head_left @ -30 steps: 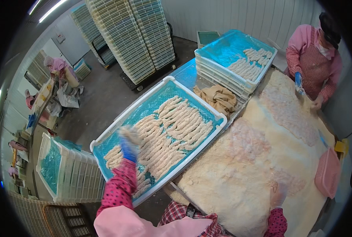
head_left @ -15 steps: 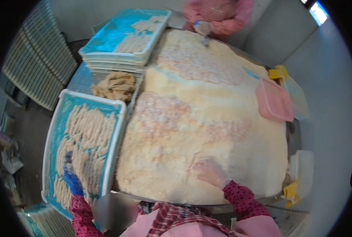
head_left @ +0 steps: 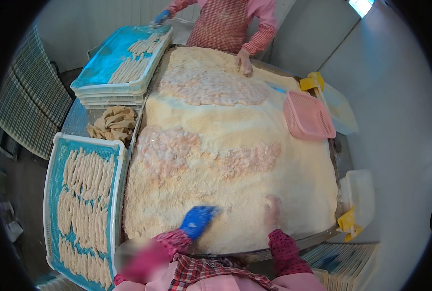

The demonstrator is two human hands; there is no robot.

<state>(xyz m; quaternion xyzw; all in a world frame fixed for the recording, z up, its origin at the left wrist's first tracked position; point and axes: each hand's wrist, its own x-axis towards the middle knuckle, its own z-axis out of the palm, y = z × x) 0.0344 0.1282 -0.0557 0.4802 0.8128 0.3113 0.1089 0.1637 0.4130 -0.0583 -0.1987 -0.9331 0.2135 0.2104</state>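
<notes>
My left hand (head_left: 198,222), in a blue glove, is over the near part of a wide bed of pale crumbs (head_left: 235,189). Its fingers are smeared by motion. To its right my right hand (head_left: 273,212) touches or hovers just above the crumbs, also blurred, so whether it holds anything is hidden. Beyond both hands, two patches of pinkish raw meat pieces (head_left: 165,150) lie on the crumbs. Rows of crumb-coated strips (head_left: 86,213) fill much of a white-rimmed tray (head_left: 120,179) with a blue-green lining, at my left.
Across the table a co-worker (head_left: 221,26) stands with one hand on the crumbs and a blue-gloved one at stacked trays (head_left: 143,89). A crumpled tan cloth (head_left: 114,123) lies between trays. A pink basket (head_left: 308,116) and pale bins with yellow parts (head_left: 349,223) line the right edge.
My left hand has left the strip tray and come right onto the crumbs. My right hand stays over the crumbs. The co-worker's gloved hand now shows at the stacked trays, and the view has shifted.
</notes>
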